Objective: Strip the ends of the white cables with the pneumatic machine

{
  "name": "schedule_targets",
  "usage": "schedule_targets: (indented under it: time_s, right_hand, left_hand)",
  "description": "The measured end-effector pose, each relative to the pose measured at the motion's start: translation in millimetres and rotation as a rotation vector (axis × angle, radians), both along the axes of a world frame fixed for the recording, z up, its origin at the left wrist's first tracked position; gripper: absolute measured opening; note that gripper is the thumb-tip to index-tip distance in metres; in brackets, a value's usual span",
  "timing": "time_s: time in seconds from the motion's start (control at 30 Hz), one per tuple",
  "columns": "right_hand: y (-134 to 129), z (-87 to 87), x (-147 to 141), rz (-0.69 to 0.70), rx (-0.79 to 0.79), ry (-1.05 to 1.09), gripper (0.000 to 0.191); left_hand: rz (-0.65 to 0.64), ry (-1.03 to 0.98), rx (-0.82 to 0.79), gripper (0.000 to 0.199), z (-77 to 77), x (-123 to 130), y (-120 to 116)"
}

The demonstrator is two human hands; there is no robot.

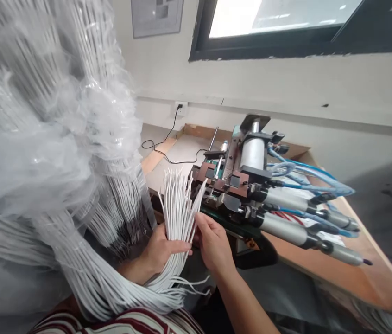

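Observation:
A thick bundle of thin white cables [177, 208] stands upright in front of me, its loose ends pointing toward the machine. My left hand [159, 253] is closed around the bundle below those ends, thumb across the front. At the bundle's right side, my right hand [217, 246] pinches a single white cable [200, 197] between thumb and fingers. That cable's tip leans away from the others, close to a machine with pneumatic cylinders [213, 174]. Below my hands the bundle bends over my lap and runs left, and a few stray ends stick out to the right.
Plastic-wrapped cable bundles [43, 139] hang at the left. The machine, with silver cylinders [284, 229] and blue air hoses [321, 174], sits on a wooden-edged bench [366, 283]. A black cord [171, 160] runs to a wall outlet [181, 109].

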State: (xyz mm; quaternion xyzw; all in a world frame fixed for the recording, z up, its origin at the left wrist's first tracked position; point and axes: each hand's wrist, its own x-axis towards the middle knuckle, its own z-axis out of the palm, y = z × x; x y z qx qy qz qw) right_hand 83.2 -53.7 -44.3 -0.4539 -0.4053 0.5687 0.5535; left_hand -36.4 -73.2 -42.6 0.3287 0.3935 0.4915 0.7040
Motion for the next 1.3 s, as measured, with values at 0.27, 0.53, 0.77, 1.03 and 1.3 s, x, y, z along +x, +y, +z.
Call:
schedule_targets:
  time_s: [0.27, 0.53, 0.77, 1.03, 1.3]
  right_hand:
    - [8.1, -2.2, 13.3, -0.161, 0.004, 0.078, 0.030]
    - [-22.9, -19.0, 29.4, 0.032, 0.019, -0.182, 0.025]
    - [-43.3, -16.9, 33.1, 0.213, 0.086, -0.369, 0.031]
    - [-36.0, -0.4, 32.3, 0.129, 0.153, -0.268, 0.022]
    - [5.4, -12.0, 26.3, -0.157, -0.091, 0.238, 0.026]
  left_hand:
    - [0.116, 0.076, -0.102, 0.019, -0.2, -4.3, 12.4]
    - [0.078, 0.110, 0.002, 0.018, 17.8, 2.5, 33.8]
    - [0.145, 0.272, 0.160, 0.013, 18.7, 12.6, 40.1]
    - [0.241, 0.363, 0.175, 0.021, 23.6, 15.2, 42.2]
    - [0.206, 0.132, -0.040, 0.027, 23.6, 13.8, 44.5]
